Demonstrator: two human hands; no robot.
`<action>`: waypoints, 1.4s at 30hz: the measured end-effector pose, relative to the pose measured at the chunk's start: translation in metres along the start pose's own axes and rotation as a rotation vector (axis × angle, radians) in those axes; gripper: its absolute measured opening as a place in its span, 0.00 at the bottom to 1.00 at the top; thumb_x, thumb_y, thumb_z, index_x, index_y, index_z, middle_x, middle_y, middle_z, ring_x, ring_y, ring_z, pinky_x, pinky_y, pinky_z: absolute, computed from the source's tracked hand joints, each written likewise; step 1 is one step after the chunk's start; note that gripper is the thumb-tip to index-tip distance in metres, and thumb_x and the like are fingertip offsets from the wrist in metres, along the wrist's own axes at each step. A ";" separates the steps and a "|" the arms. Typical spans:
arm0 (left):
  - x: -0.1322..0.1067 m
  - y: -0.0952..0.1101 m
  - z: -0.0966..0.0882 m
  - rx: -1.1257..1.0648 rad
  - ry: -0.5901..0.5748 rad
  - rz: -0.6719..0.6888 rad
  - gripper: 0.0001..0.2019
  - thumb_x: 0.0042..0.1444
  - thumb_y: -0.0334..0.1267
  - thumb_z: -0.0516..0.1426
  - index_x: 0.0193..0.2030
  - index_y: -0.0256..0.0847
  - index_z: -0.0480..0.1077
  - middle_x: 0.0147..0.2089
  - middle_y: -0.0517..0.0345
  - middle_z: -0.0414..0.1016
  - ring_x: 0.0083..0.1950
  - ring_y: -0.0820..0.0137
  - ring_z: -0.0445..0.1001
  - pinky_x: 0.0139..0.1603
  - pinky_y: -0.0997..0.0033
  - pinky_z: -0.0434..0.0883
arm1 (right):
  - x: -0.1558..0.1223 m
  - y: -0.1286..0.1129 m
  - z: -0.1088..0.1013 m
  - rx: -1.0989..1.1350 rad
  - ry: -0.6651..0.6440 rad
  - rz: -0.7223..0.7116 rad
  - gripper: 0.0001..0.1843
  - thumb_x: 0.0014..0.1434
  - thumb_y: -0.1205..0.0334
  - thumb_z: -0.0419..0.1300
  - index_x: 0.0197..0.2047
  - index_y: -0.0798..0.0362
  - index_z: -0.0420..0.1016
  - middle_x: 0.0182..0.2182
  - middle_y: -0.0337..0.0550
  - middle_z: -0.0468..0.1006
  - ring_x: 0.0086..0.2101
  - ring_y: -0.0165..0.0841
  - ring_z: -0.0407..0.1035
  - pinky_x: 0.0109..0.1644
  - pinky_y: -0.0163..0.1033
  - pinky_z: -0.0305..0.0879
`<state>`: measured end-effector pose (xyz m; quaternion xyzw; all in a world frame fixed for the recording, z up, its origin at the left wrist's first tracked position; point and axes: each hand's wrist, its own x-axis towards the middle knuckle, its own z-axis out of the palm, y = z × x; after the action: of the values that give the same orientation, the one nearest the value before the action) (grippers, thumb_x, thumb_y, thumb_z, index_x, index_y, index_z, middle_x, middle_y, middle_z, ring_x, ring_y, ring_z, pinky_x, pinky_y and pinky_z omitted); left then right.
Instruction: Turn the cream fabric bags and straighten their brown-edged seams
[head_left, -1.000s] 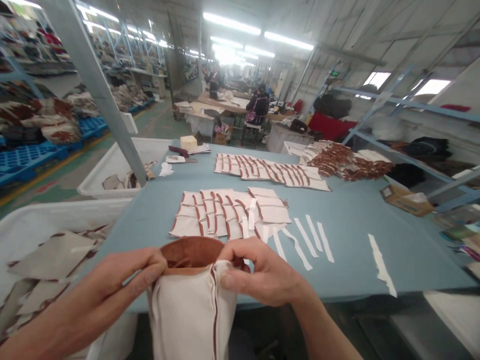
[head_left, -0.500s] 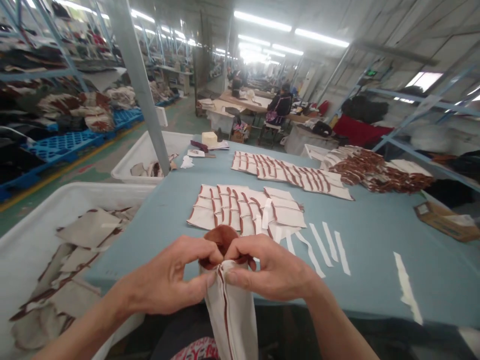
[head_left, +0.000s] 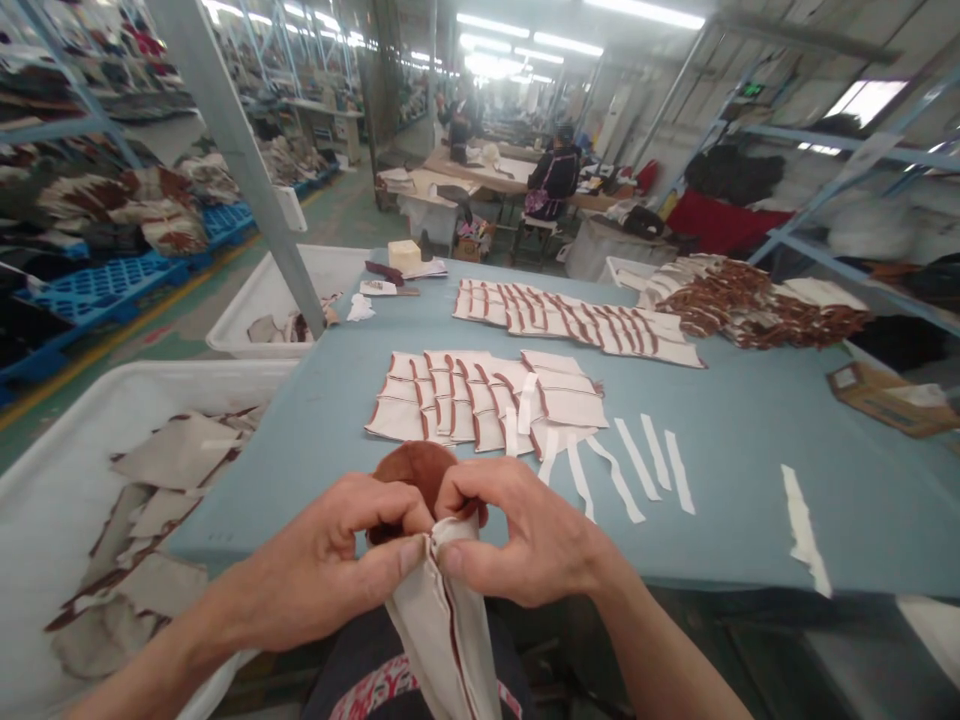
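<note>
Right, both hands are meeting at the near edge of the blue table (head_left: pixel 750 440), and they are pinching the same thing: a cream canvas piece (head_left: pixel 442 630) with a brown seam line. The left hand (head_left: pixel 322 575) is clamping its top edge between thumb and forefinger from the left. The right hand (head_left: pixel 525 545) is doing the same from the right, and the fingertips are almost touching over the seam. The piece is hanging straight down from the fingers toward the person's lap, long axis vertical. Its brown lining (head_left: pixel 416 468) is bunching up just above and beyond the knuckles. Neither hand is nearer; the piece is sitting dead centre between them. To the left, a big white tub (head_left: pixel 67 470) is holding loose cream and brown cut pieces (head_left: pixel 176 450), scattered flat. A second tub (head_left: pixel 341 275) behind it is showing only a few scraps. On the table beyond the hands, overlapping trimmed pieces (head_left: pixel 487 400) are lying in rows, with white strips (head_left: pixel 637 460) beside them.
</note>
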<state>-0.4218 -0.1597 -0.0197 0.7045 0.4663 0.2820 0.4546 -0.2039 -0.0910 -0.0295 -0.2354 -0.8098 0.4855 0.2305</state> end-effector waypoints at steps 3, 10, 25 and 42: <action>0.002 -0.001 0.002 -0.007 0.015 -0.004 0.15 0.64 0.42 0.54 0.27 0.41 0.72 0.25 0.68 0.67 0.28 0.74 0.67 0.32 0.79 0.65 | -0.002 -0.004 -0.001 -0.089 0.052 -0.036 0.05 0.51 0.63 0.63 0.29 0.50 0.69 0.25 0.32 0.71 0.27 0.28 0.63 0.34 0.35 0.57; -0.002 0.000 -0.001 -0.002 0.012 -0.025 0.16 0.65 0.44 0.55 0.29 0.40 0.76 0.27 0.65 0.71 0.31 0.73 0.71 0.34 0.79 0.66 | 0.000 -0.015 0.000 -0.182 0.049 -0.024 0.08 0.50 0.61 0.64 0.29 0.50 0.68 0.25 0.32 0.70 0.27 0.29 0.63 0.35 0.36 0.54; 0.001 -0.002 0.002 0.045 0.049 -0.119 0.18 0.63 0.45 0.55 0.28 0.38 0.76 0.24 0.64 0.69 0.28 0.72 0.68 0.31 0.77 0.65 | 0.006 0.002 -0.003 -0.059 0.017 0.020 0.04 0.53 0.63 0.63 0.28 0.50 0.71 0.24 0.32 0.72 0.27 0.29 0.64 0.35 0.36 0.58; -0.003 -0.012 0.017 -0.014 0.193 -0.068 0.15 0.64 0.41 0.54 0.28 0.40 0.76 0.25 0.66 0.69 0.28 0.74 0.66 0.31 0.75 0.61 | 0.007 0.009 0.002 0.026 0.022 0.077 0.05 0.56 0.65 0.60 0.28 0.51 0.73 0.22 0.32 0.72 0.23 0.27 0.65 0.29 0.32 0.57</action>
<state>-0.4140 -0.1665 -0.0377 0.6548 0.5295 0.3363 0.4217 -0.2088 -0.0843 -0.0373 -0.2687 -0.7913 0.5018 0.2233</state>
